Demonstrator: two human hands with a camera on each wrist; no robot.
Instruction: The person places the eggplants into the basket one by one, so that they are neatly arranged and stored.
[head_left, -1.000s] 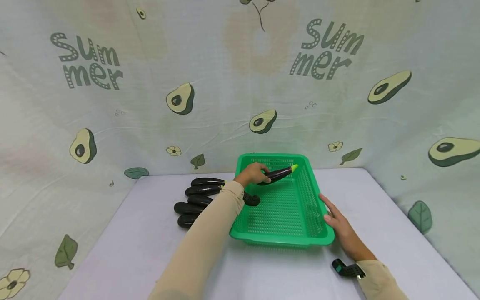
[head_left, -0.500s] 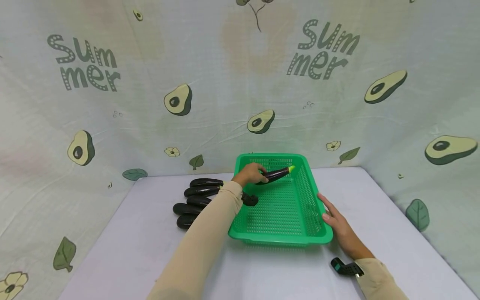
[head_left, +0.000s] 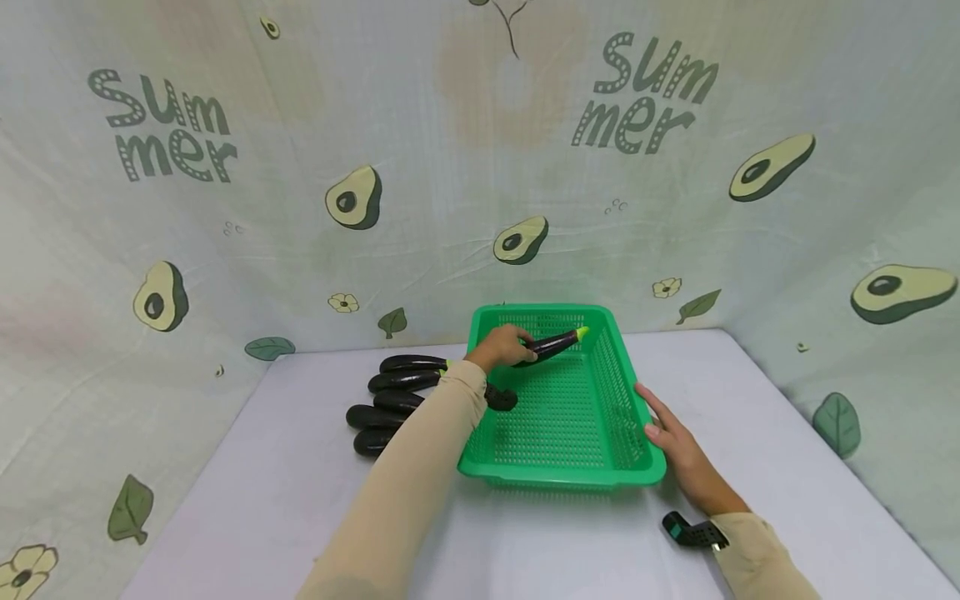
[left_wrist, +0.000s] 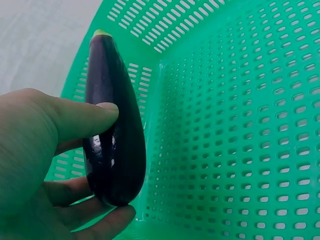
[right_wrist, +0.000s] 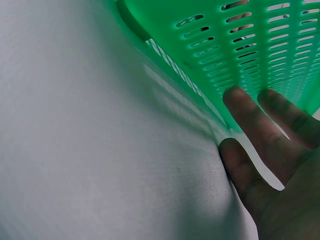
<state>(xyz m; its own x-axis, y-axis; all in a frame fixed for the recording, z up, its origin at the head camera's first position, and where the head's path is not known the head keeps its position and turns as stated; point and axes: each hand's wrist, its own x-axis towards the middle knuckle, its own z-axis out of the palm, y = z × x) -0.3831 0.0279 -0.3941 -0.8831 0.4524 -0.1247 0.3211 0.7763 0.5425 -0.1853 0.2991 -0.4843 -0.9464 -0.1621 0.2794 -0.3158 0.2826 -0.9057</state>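
An eggplant (head_left: 553, 345), dark purple with a light green stem end, is gripped in my left hand (head_left: 504, 346) over the far left part of a green plastic basket (head_left: 555, 477). In the left wrist view the thumb lies across the eggplant (left_wrist: 117, 150) and other fingers (left_wrist: 80, 210) come round from behind and below. My right hand (head_left: 688, 458) is at the basket's right side. Seen from the right wrist, its fingers (right_wrist: 257, 132) are fairly straight and lie close against the perforated outer wall (right_wrist: 220, 45); whether each one touches cannot be told.
Several more eggplants (head_left: 405, 381) lie left of the basket on the white tabletop (head_left: 277, 475), partly hidden by the left sleeve (head_left: 408, 483). A printed cloth (head_left: 435, 167) hangs behind the table. Black camera mounts (head_left: 693, 531) sit at the wrists.
The head view has shifted slightly. Both hands, the held eggplant and the basket keep nearly the same places relative to one another.
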